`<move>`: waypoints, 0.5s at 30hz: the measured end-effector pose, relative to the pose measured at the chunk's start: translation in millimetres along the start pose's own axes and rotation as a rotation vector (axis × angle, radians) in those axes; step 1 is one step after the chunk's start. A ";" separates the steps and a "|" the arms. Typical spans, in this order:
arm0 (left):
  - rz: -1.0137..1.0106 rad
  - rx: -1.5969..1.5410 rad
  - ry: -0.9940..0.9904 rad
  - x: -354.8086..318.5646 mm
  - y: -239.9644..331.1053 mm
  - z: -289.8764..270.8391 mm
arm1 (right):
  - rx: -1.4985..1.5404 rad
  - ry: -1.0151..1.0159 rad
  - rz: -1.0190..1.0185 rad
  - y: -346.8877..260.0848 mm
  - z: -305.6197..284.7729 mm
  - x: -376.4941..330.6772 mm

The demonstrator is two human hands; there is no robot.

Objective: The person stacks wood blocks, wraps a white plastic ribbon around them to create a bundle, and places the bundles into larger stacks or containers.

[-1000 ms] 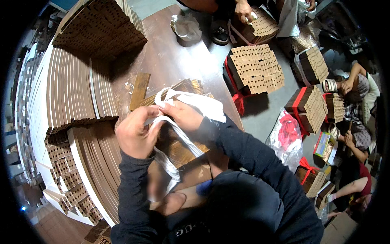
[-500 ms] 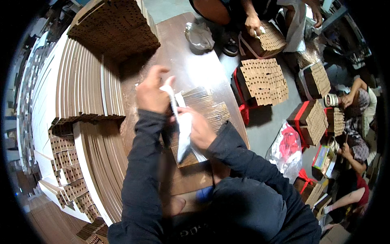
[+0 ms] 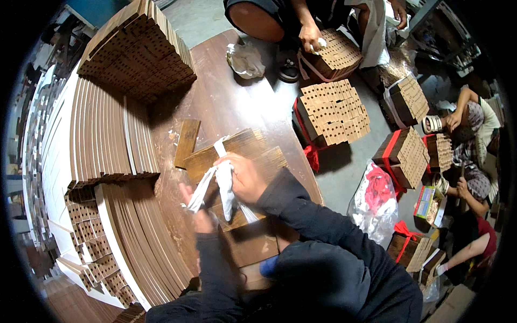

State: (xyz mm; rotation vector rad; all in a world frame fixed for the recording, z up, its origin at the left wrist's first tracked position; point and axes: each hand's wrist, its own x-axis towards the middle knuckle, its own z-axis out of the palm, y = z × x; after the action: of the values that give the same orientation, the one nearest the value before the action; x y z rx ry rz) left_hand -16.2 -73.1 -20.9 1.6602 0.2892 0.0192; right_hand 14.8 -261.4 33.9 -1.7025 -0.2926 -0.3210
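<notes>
A stack of brown wooden boards (image 3: 245, 141) lies on the brown tabletop, with a white cloth strip (image 3: 224, 196) running across it. My right hand (image 3: 243, 178) is closed round the strip, above the boards. Beside the loose strip end is my left hand (image 3: 201, 219), its fingers partly stretched and smeared by motion. Whether these fingers grip the strip, I cannot tell. One short wooden board (image 3: 187, 141) rests apart, just beyond the stack.
Tall rows of boards (image 3: 102, 129) stand at the left. A crumpled white plastic bag (image 3: 245, 60) sits at the table's far edge. Bundles of drilled wood pieces (image 3: 335, 113) stand on the floor at right. A co-worker's hand (image 3: 309, 36) touches one far bundle; other people work at right.
My left hand has come down and nearer, and my right hand now grips the strip higher over the stack. The short board beyond the stack has come into sight. The view has shifted slightly.
</notes>
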 end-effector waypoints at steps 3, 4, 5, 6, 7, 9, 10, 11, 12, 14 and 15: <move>0.141 -0.044 -0.110 -10.6 8.0 37.0 | -0.090 0.054 -0.116 5.5 -0.6 5.8; 0.188 0.142 -0.122 -3.9 9.0 33.6 | -0.091 0.096 -0.144 7.6 -0.6 8.0; 0.191 0.221 -0.171 1.2 -4.1 26.4 | -0.093 0.140 -0.171 9.4 -0.5 10.0; 0.116 0.198 -0.191 4.4 -16.3 19.0 | -0.094 0.171 -0.174 6.9 -1.0 8.7; 0.039 0.179 -0.214 8.0 -31.3 8.6 | -0.078 0.160 -0.133 4.5 -2.3 8.4; 0.225 0.446 -0.370 20.1 -57.0 -21.0 | -0.017 0.127 -0.042 -0.6 3.4 7.5; 0.306 0.544 -0.367 18.3 -56.3 -20.1 | -0.029 0.130 -0.015 -1.4 1.8 7.4; 0.387 0.640 -0.363 13.7 -55.7 -19.9 | -0.017 0.109 0.003 1.1 -0.5 7.1; 0.354 0.444 -0.271 10.1 -36.4 -4.2 | -0.007 0.086 0.021 4.9 -5.5 5.8; 0.277 0.056 -0.072 13.6 2.8 27.1 | 0.039 0.083 0.034 5.8 -10.2 4.9; 0.274 0.075 -0.022 20.7 13.6 25.3 | 0.078 0.104 0.030 1.1 -9.5 6.0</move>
State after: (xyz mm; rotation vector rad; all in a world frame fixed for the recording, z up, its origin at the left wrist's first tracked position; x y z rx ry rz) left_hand 10.8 -94.7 -13.7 1.7633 0.0450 0.1976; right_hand 20.4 -270.8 36.5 -1.6060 -0.1999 -0.3703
